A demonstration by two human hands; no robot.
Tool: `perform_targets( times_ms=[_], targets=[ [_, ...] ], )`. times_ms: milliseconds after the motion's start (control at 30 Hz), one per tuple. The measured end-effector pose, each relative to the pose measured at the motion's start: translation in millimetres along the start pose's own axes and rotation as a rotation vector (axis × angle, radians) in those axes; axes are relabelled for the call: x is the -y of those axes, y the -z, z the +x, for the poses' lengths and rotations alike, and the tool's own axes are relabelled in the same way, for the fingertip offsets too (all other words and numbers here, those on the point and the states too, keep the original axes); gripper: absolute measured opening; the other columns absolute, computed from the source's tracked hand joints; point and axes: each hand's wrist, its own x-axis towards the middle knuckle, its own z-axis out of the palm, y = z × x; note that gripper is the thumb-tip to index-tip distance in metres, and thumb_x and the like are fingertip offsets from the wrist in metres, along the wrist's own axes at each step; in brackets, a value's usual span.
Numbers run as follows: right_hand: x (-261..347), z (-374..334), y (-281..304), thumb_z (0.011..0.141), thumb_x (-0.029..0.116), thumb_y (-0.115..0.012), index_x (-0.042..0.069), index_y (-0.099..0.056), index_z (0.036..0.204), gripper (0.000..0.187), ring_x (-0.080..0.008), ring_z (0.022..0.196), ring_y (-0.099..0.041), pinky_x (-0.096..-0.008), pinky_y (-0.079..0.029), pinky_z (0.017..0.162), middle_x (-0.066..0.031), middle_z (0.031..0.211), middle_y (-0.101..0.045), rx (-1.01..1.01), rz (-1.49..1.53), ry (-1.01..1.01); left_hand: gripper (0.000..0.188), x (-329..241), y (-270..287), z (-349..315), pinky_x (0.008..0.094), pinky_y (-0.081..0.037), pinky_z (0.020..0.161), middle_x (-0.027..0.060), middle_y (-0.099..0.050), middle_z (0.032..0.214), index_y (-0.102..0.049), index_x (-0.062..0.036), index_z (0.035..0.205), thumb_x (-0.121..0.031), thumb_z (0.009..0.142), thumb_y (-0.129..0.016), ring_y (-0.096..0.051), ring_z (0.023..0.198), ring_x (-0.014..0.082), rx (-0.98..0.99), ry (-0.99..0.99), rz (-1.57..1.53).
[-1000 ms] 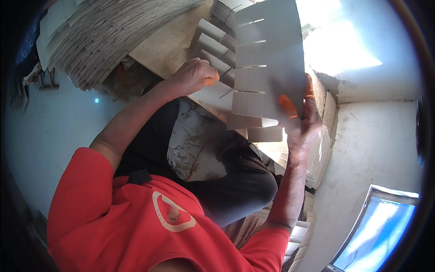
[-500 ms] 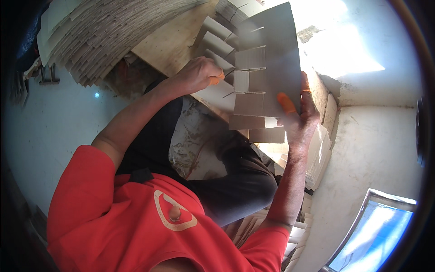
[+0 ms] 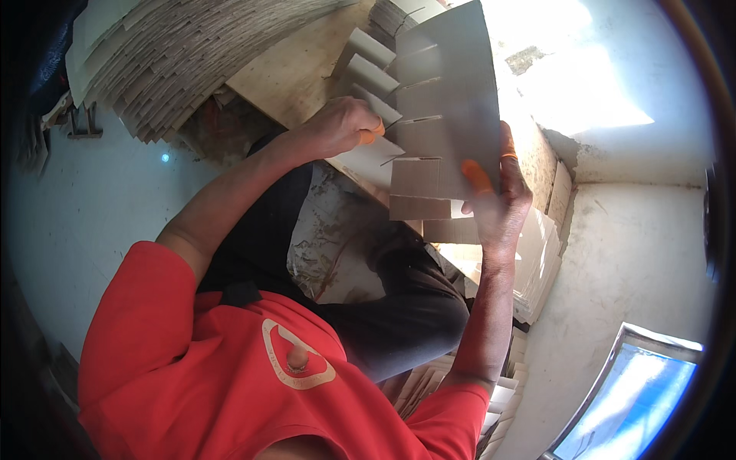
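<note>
A large grey cardboard sheet (image 3: pixel 464 92) with several slots along its left side stands tilted on the bench. My right hand (image 3: pixel 502 207) grips its right edge, with orange finger covers on the thumb and a finger. Several smaller cardboard strips (image 3: pixel 368 77) stand in a row against the slotted side, crossing it. My left hand (image 3: pixel 341 126), also with orange covers, is closed in a pinch at the near end of one of these strips. The fingertips of that hand are partly hidden. Another cardboard piece (image 3: pixel 452 230) shows below the sheet.
A tall stack of cardboard (image 3: pixel 184 61) stands at the far left. The wooden bench (image 3: pixel 287 73) runs under the work. More stacked cardboard (image 3: pixel 540 261) lies by the wall at right. A blue-covered framed object (image 3: pixel 629 399) sits at the lower right.
My right hand has brought the slotted sheet slightly left and down toward the strips. The tabs between its slots, bent out before, now lie flatter. My left hand has barely moved.
</note>
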Motion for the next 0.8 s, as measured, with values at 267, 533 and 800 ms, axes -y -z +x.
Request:
perform_targets(
  times_ms=[267,533,800],
  targets=[
    [-3,17,-4,0.086,-0.007,-0.058,-0.003,-0.053,0.127,0.042,-0.0051,0.054,-0.054,-0.022,-0.042,0.039,-0.0159,0.135,-0.053,0.142,-0.076,-0.02,0.015,-2,-3,5,0.0401,-0.047,0.065,0.0141,-0.062,0.074,-0.068,0.0004,0.087,0.002,0.072,-0.068,-0.059,0.073,0.0296,0.002,0.046,-0.007],
    [2,3,-22,0.083,-0.011,-0.057,-0.004,-0.047,0.133,0.052,-0.0072,0.056,-0.057,-0.0222,-0.044,0.043,-0.0186,0.119,-0.063,0.022,-0.175,0.025,0.014,0,-3,2,0.0389,-0.047,0.065,0.0125,-0.062,0.074,-0.068,-0.0004,0.086,0.0,0.072,-0.07,-0.059,0.074,0.0282,-0.009,0.044,0.006],
    [-26,10,-39,0.082,-0.015,-0.045,0.0,-0.033,0.144,0.065,-0.012,0.059,-0.059,-0.0198,-0.044,0.051,-0.0145,0.094,-0.068,0.26,-0.178,0.068,0.013,0,-5,6,0.0405,-0.047,0.065,0.0132,-0.062,0.074,-0.068,0.0,0.084,-0.002,0.071,-0.07,-0.06,0.074,0.0292,-0.013,0.03,0.01]
  ],
)
